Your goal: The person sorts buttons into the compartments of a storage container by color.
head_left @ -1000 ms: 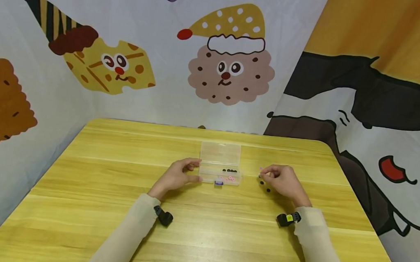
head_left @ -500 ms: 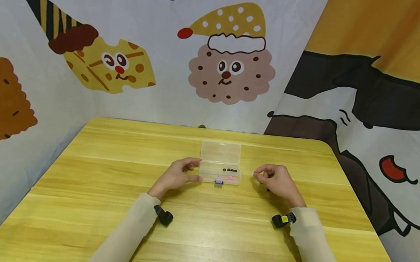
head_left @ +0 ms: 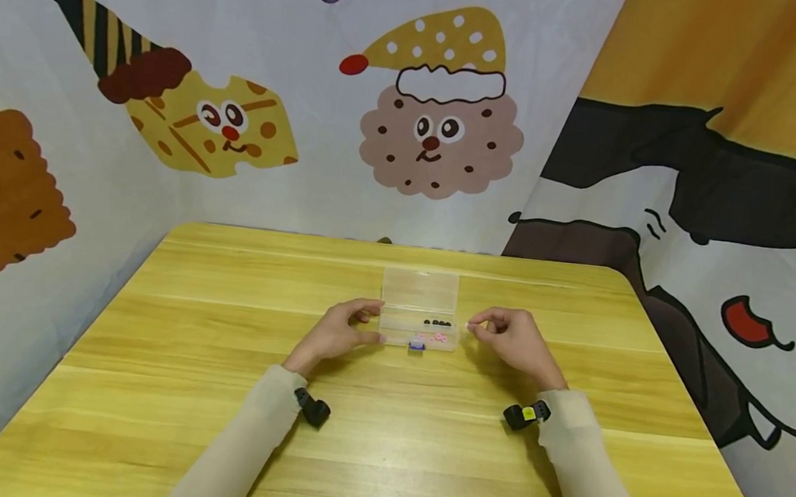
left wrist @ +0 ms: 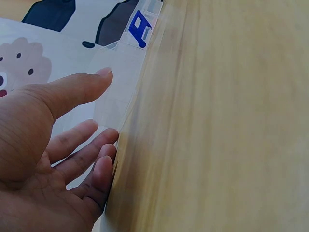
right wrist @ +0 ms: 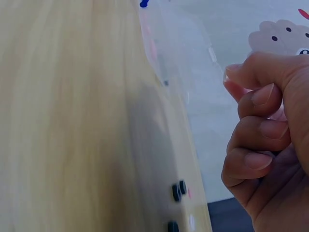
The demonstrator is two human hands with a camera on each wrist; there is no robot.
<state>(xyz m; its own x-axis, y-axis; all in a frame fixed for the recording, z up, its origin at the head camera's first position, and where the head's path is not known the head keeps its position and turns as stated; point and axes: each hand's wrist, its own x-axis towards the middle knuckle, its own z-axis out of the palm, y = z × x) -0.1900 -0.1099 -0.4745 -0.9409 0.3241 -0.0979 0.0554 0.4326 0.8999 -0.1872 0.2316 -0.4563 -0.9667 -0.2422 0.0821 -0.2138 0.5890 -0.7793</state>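
A small clear plastic box [head_left: 398, 339] stands with its lid [head_left: 420, 290] raised in the head view. Black beads [head_left: 441, 324] lie in its rear row, and pink ring-shaped beads [head_left: 440, 337] in the front one. At the box's left end my left hand [head_left: 344, 328] rests, thumb extended by the front corner and fingers loosely bent near the back. My right hand [head_left: 513, 337], just right of the box, pinches a tiny pale piece [right wrist: 226, 76] between thumb and forefinger. Its kind is too small to tell. The other right fingers are curled.
Loose black beads [right wrist: 176, 192] and a pink speck [right wrist: 189, 194] lie on the wooden table [head_left: 263, 269] below the right hand; in the head view that hand hides them. A blue latch [left wrist: 140, 29] hangs at the box's front. A printed cloth [head_left: 254, 206] hangs behind the table.
My right hand has moved left from the loose beads towards the box, its thumb and forefinger pinched together. The left hand has stayed at the box's left end.
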